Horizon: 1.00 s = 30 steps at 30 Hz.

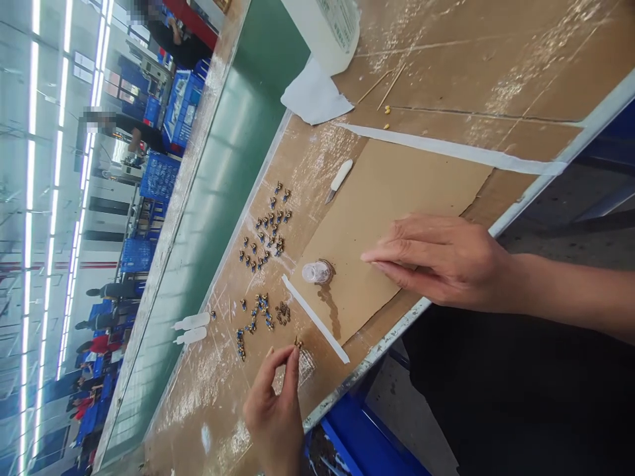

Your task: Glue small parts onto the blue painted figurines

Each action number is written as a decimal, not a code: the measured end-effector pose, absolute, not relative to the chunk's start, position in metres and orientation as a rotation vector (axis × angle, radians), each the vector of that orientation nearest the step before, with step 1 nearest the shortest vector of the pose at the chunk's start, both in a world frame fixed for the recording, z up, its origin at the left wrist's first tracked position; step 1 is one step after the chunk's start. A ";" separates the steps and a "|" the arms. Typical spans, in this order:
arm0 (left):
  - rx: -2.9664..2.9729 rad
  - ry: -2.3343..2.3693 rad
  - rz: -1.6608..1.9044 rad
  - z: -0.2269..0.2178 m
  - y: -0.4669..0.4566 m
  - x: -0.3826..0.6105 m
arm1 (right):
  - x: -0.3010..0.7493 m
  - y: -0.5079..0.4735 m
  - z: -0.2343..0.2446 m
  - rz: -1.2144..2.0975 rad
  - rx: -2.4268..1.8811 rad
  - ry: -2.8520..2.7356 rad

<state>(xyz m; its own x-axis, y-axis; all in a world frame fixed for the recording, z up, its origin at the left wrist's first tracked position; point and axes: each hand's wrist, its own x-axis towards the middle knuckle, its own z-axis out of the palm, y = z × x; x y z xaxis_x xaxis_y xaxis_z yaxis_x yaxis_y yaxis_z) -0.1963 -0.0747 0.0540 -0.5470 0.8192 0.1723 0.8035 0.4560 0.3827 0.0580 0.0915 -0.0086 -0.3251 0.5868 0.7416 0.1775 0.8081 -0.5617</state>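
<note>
The view is turned sideways. My left hand pinches a small gold-coloured piece between thumb and forefinger, above a small clear box. Over the brown cardboard sheet is my right hand, its fingers and thumb pressed together; anything at their tips is too small to make out. A small clear bottle is on the cardboard beside a wet streak. Many little gold-and-blue pieces are spread over the table, with more in a cluster near a small brownish heap.
A white-handled craft knife lies by the cardboard. White tape strips edge the sheet. Farther off are a large white bottle, white paper, thin sticks and squeeze bottles. A blue crate sits below the table edge.
</note>
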 end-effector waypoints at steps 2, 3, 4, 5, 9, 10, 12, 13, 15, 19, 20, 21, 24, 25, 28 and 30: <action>1.427 2.657 0.969 0.047 -0.083 -0.183 | 0.057 0.090 -0.009 0.494 -0.526 -1.875; 1.420 2.611 1.126 0.043 -0.086 -0.175 | 0.056 0.088 -0.008 0.523 -0.488 -1.872; 1.445 2.535 1.277 0.038 -0.088 -0.167 | 0.054 0.085 -0.007 0.571 -0.435 -1.869; 1.493 2.448 1.394 0.035 -0.089 -0.159 | 0.052 0.081 -0.004 0.644 -0.375 -1.862; 1.995 2.129 1.567 0.029 -0.086 -0.140 | 0.043 0.053 0.011 1.212 -0.251 -1.802; 2.150 2.083 1.540 0.031 -0.086 -0.138 | 0.042 0.045 0.014 1.371 -0.280 -1.767; 2.399 2.070 1.440 0.035 -0.088 -0.135 | 0.040 0.034 0.018 1.646 -0.358 -1.710; 2.489 2.093 1.382 0.037 -0.090 -0.133 | 0.039 0.030 0.019 1.743 -0.383 -1.683; 2.633 2.139 1.274 0.039 -0.094 -0.130 | 0.039 0.026 0.018 1.850 -0.392 -1.653; 3.033 1.945 1.199 0.043 -0.095 -0.123 | 0.039 0.024 0.012 1.868 -0.323 -1.640; 3.100 1.911 1.167 0.044 -0.094 -0.121 | 0.039 0.024 0.011 1.866 -0.304 -1.636; 3.141 1.900 1.119 0.046 -0.094 -0.120 | 0.039 0.024 0.010 1.865 -0.282 -1.630; 3.156 1.901 1.003 0.051 -0.095 -0.114 | 0.040 0.023 0.011 1.851 -0.221 -1.619; 3.133 1.912 0.992 0.052 -0.097 -0.111 | 0.041 0.023 0.011 1.842 -0.211 -1.624; 2.972 2.007 1.018 0.054 -0.102 -0.103 | 0.042 0.023 0.013 1.811 -0.189 -1.660; 2.889 2.047 1.046 0.054 -0.104 -0.098 | 0.042 0.024 0.014 1.791 -0.167 -1.685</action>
